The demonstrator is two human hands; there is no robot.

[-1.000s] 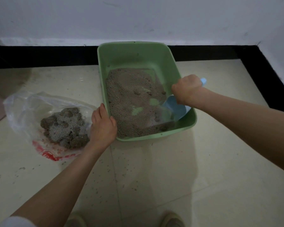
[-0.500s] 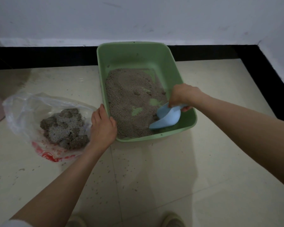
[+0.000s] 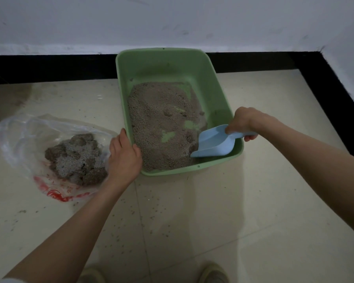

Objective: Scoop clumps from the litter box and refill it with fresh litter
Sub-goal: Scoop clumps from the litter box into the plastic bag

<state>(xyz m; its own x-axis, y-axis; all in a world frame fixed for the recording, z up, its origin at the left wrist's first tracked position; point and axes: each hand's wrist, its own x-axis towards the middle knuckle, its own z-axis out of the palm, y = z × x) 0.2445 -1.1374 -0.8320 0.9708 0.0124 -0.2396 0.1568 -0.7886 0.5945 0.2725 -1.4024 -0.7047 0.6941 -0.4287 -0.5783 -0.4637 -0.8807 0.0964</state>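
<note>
**Scoop dips low at the box's near right corner**

Since the earlier frame the blue scoop [image 3: 214, 142] has swung down, its mouth now at the litter [image 3: 164, 123] edge. The right hand [image 3: 243, 122] clenches its handle from above, wrist bent downward. The left hand [image 3: 124, 158] grips the left rim of the green litter box [image 3: 219, 94], thumb inside. Clumps [image 3: 76, 158] lie in the plastic bag [image 3: 25, 135] just beside it.
</note>
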